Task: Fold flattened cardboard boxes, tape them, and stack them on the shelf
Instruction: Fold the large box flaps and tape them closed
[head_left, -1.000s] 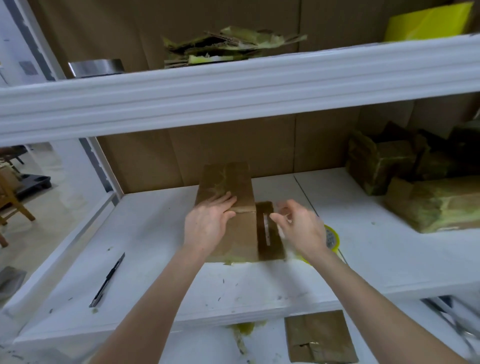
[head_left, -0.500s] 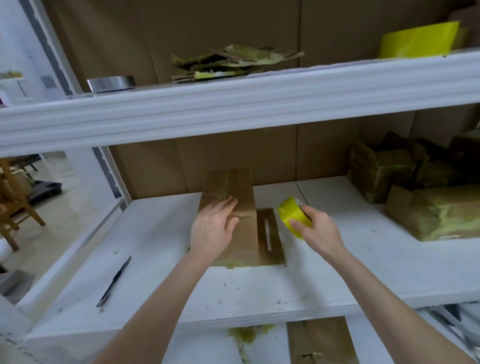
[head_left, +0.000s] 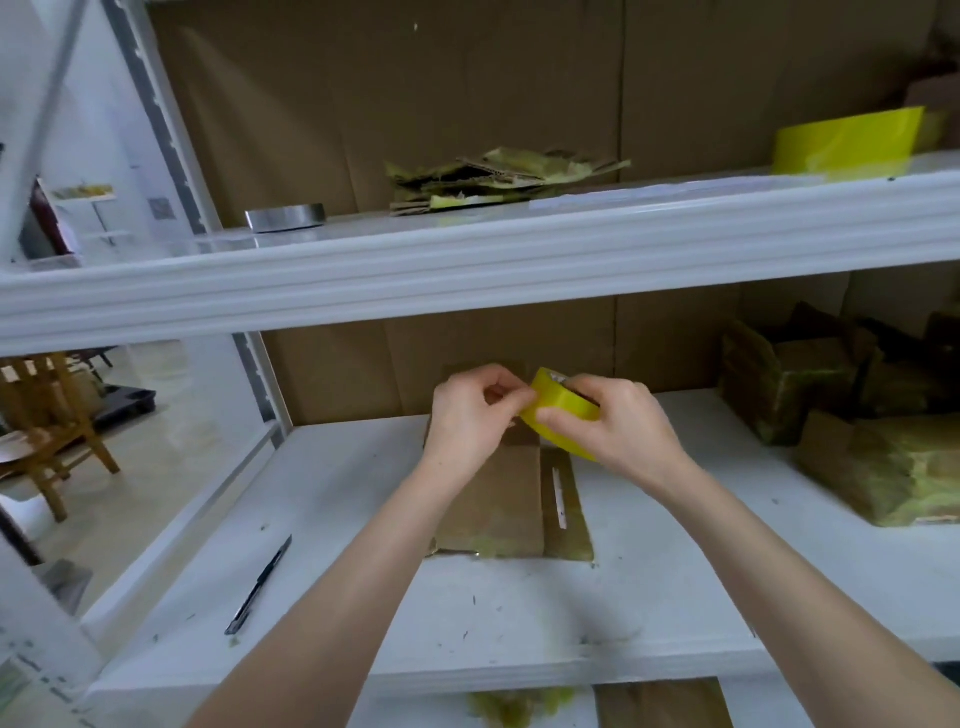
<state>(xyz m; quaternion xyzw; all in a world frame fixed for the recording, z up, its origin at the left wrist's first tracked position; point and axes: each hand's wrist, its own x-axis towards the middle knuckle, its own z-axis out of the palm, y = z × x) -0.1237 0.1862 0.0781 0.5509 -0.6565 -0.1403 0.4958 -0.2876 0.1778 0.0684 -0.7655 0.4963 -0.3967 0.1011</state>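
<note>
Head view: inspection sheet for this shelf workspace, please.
Surface: white shelf, scuffed, with green flecks.
Job's things: box lies flat on the shelf below both hands; yellow tape is held above it; taped boxes sit at the right.
Clutter: knife at the left; cardboard scraps, grey roll and yellow sheet on the upper shelf.
Grippers: right hand grips the tape; left hand pinches at its edge.
Cables: nothing seen.
Surroundings: wooden chair at the far left; cardboard backing behind.
</note>
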